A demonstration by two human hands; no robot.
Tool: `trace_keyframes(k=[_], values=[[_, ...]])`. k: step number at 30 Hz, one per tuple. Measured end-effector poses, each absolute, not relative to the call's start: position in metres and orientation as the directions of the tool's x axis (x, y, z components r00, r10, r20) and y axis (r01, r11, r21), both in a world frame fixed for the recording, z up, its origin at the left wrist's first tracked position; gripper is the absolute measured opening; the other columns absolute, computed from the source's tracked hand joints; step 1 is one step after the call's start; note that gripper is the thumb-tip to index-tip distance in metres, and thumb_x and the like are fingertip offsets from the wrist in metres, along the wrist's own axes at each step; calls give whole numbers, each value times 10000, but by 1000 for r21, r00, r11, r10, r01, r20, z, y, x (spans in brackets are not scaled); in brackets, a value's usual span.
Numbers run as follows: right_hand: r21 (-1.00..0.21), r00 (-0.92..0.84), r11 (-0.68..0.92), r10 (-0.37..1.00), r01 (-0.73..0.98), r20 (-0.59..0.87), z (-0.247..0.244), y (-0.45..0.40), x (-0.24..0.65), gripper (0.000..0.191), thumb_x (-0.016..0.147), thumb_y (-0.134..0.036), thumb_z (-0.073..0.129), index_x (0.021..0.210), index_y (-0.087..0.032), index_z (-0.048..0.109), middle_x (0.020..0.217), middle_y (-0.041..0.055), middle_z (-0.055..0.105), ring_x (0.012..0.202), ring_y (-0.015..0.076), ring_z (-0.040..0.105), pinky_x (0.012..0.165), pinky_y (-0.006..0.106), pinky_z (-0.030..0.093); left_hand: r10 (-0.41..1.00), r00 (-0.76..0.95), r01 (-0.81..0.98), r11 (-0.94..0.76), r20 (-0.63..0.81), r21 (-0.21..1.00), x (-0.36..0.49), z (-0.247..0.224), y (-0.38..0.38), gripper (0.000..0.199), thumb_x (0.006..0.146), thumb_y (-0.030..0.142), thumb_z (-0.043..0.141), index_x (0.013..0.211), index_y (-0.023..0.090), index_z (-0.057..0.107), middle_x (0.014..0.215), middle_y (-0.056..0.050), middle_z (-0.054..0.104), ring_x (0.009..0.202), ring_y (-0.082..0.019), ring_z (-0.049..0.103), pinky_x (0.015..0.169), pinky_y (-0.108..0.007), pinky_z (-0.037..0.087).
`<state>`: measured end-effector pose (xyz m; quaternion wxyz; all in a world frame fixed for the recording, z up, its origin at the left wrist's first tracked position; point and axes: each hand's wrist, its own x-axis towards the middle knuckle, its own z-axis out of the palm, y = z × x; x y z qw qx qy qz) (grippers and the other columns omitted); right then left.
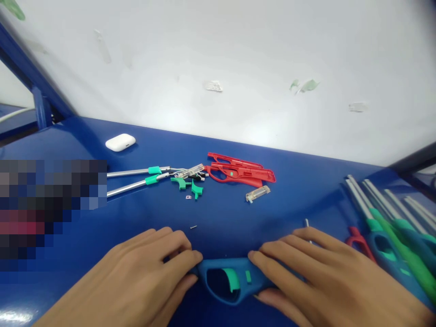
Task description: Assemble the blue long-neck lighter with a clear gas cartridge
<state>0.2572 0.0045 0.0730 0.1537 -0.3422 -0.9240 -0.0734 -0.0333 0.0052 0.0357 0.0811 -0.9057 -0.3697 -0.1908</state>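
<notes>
A blue long-nosed gas lighter (pixel 228 297) with a green trigger and a green slider lies between my two hands, low over the blue table. My left hand (pixel 153 268) is closed, its thumb and fingertips pinching the lighter's left end. Around the right part of the body my right hand (pixel 306 272) wraps its fingers, hiding most of that side. A small screw (pixel 193 226) rests just beyond my left fingertips. Farther back are two red lighter shell halves (pixel 241 171), green triggers (pixel 196 189) and a clear fuel tank (pixel 258 194).
Metal lighter tubes (pixel 136 185) with green collars lie at left, beside a pixelated area. Another clear tank (pixel 190 171) with wires sits by them. A white earphone case (pixel 120 142) is farther back. Several assembled lighters (pixel 384 245) are at right. A white wall (pixel 238 113) borders the table.
</notes>
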Motion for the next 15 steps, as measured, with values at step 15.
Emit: trace_keyframes(k=[15], values=[[6,-704,744,629,668,329,65,4,258,572,1200,-356,218,1059,-270,766,940,-49,822,687,151,719,616,400,415,690,648,711,-700,323,70,-36,30,-2,354,1023,135,436,1142,328,709,1079,8,773,895,-220,764,705,-358,624]])
